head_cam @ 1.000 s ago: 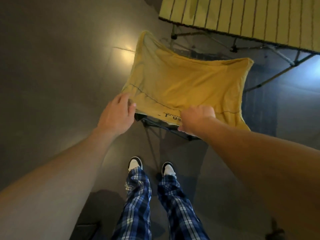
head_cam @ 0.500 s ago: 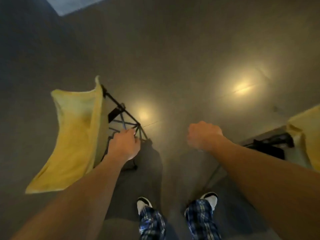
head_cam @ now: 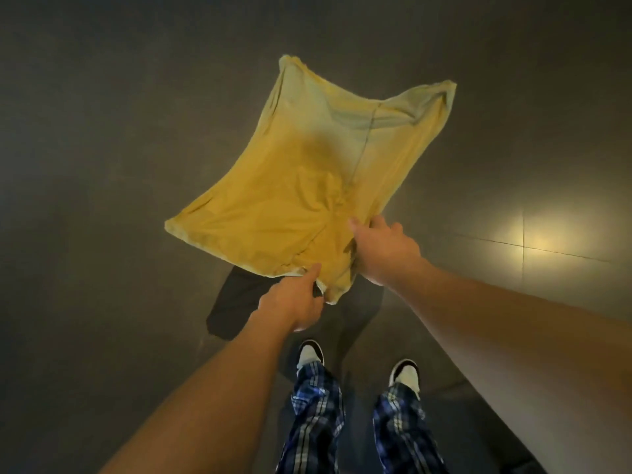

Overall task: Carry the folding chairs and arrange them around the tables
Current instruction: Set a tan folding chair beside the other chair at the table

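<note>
- The folding chair is in front of me over the dark tiled floor, its yellow fabric seat spread wide and sagging in the middle, with creases gathering toward its near corner.
- Its two far corners stand up as points, paler than the rest; the near edge comes to a corner just ahead of my feet.
- My right hand has its grip on the fabric at the near right edge: thumb on top, fingers curled under the cloth, clenched on the chair's seat.
- My left hand holds the near corner from below, thumb pointing up along the hem, fingers wrapped out of sight beneath it.
- The two hands are close together, on either side of that corner.
- Under the seat a dark shape shows on the floor; I cannot tell whether it is frame or shadow.
- Below are my plaid trousers and black-and-white shoes.
- A bright reflection of a light lies on the tiles to my right.
</note>
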Available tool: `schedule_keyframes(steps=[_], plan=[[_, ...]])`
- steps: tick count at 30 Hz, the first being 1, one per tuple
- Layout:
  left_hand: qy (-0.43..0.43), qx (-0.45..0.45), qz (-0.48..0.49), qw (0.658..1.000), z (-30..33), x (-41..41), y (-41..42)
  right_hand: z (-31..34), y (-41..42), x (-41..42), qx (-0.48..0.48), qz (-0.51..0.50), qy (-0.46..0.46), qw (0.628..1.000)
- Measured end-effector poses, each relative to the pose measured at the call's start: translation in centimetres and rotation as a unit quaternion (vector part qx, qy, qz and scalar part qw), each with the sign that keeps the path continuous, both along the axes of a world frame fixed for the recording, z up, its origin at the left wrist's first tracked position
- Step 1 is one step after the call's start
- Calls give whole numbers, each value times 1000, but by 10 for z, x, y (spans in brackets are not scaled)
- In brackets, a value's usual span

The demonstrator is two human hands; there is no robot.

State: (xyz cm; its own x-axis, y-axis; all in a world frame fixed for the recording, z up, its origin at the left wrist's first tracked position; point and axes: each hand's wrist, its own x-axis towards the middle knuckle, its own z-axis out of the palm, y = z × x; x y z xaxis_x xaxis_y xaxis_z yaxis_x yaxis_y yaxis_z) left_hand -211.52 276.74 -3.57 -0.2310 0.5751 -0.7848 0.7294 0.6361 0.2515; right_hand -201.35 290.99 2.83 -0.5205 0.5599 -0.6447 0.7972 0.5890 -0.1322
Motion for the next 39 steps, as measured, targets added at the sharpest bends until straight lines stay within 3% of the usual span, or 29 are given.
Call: schedule_keyframes(steps=[3,6,9,11,14,16,18,20,24,28,31,39], plan=[[-53,66,30,996,-4,2,-6,-10,-11,-7,103,101,-80,986],[-116,108,125,979,10,0,-10,-10,-19,-11,152,175,-71,970],[-154,93,303,936,25,2,-24,-9,-42,-13,118,200,-31,972],[-62,30,367,928,27,5,-39,-8,-70,-10,15,224,-6,975],[71,-120,312,940,21,14,-62,-6,-86,2,-132,191,-11,973],[86,-197,282,935,19,20,-78,-5,-67,16,-96,115,-26,988],[101,-228,281,927,18,28,-95,-9,-40,42,8,79,-81,994],[134,-225,292,920,11,36,-108,-19,-19,73,75,33,-169,982],[188,-209,251,926,-3,48,-116,-44,-22,132,32,-104,-311,944],[213,-190,216,934,-8,39,-114,-49,-37,155,23,-129,-237,963],[229,-168,150,947,-5,31,-126,-46,-70,167,14,-130,-230,964],[205,-202,15,958,-4,41,-147,-44,-192,245,-48,-274,-244,929]])
